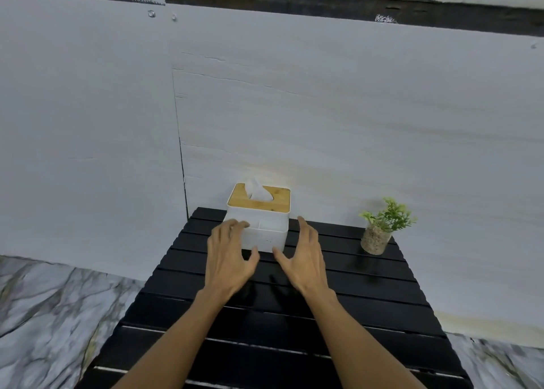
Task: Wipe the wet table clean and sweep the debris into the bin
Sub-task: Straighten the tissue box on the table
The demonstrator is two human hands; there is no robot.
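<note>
A black slatted table [368, 306] stands against a white wall. At its far middle sits a white tissue box [269, 231] with a wooden lid [273, 201]; a tissue [256, 191] sticks up from the slot. My left hand [228, 259] is at the box's near left corner, fingers spread and touching its left side. My right hand [303, 257] is just right of the box's front, fingers apart, thumb close to the box's lower right corner. Neither hand holds anything. No bin and no debris are in view.
A small green plant in a glass jar of pebbles [378, 235] stands at the table's far right. Marble-patterned floor [53, 315] lies on both sides of the table. The wall [323, 109] rises directly behind the box.
</note>
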